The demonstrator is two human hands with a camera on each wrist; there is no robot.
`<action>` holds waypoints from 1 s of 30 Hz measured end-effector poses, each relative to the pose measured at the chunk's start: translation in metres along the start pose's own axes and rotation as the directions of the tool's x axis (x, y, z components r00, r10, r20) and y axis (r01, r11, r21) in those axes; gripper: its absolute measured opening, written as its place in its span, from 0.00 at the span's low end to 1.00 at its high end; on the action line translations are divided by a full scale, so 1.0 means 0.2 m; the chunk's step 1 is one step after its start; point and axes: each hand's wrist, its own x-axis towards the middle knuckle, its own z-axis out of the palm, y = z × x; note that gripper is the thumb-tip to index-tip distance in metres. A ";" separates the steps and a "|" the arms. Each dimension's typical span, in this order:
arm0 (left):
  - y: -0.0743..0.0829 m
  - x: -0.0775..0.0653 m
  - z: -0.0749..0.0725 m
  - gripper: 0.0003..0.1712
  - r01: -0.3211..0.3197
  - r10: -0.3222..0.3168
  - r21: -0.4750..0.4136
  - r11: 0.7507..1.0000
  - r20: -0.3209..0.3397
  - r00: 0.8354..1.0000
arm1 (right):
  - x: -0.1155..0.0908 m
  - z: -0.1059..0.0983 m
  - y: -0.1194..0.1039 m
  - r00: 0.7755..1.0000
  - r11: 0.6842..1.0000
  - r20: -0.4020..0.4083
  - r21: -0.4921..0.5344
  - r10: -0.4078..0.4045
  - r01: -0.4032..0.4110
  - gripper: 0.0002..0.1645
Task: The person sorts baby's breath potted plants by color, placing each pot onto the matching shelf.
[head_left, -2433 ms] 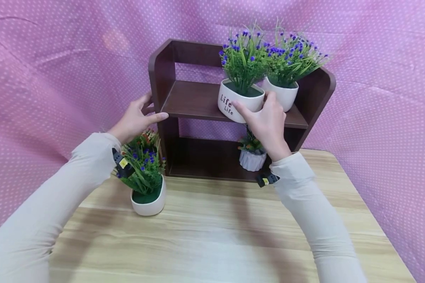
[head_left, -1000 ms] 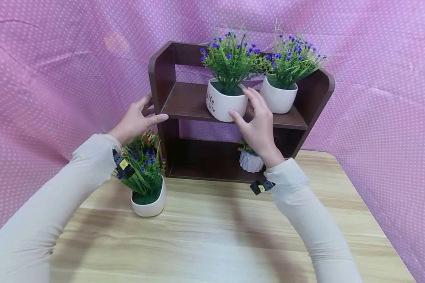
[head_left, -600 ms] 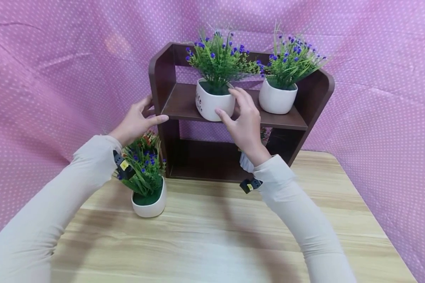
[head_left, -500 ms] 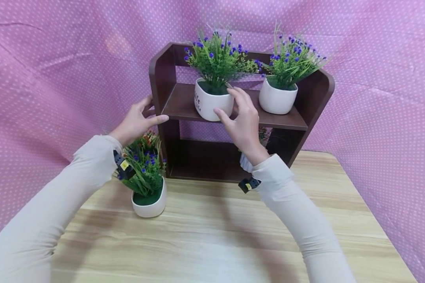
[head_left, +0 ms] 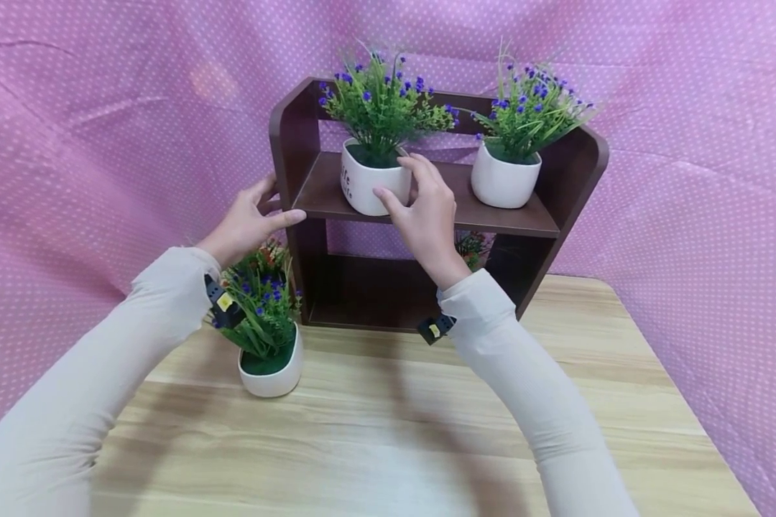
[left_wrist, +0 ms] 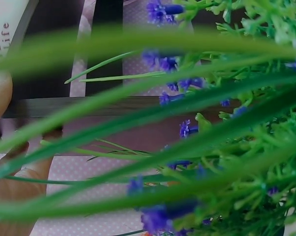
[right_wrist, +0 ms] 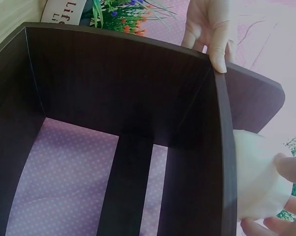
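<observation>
My right hand holds a white flower pot on the upper shelf, thumb on its front and fingers at its right rim. Purple flowers and green leaves rise from this pot, which has "Life" lettering on its left face. My left hand grips the left side panel of the dark brown shelf, thumb on the front edge; the other fingers are partly hidden in the head view. In the right wrist view, the left hand's thumb lies over the panel's edge and the pot's white wall shows beside the right fingers.
A similar white pot stands at the upper shelf's right. Another potted plant stands on the wooden table, below the left hand. A small plant on the lower level is mostly hidden by the right arm. Pink dotted cloth hangs behind.
My right hand has moved the flower pot left along the upper shelf, away from the other white pot, and its lettering has turned leftward. The left hand has stayed on the shelf's side.
</observation>
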 end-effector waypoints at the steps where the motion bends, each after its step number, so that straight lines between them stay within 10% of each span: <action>1: 0.00 0.00 0.00 0.47 0.003 -0.003 -0.001 1.000 0.002 1.000 | 0.01 0.01 0.00 1.000 1.000 0.006 -0.001 0.003 -0.003 0.31; 13: 0.00 0.00 0.00 0.47 -0.011 0.011 0.009 1.000 0.000 1.000 | 0.05 0.05 0.02 0.995 0.994 0.081 0.087 0.065 -0.072 0.31; 30: 0.00 0.01 -0.01 0.48 0.004 -0.004 0.019 1.000 0.005 1.000 | 0.07 0.00 0.14 0.978 0.987 -0.147 -0.044 0.147 -0.154 0.27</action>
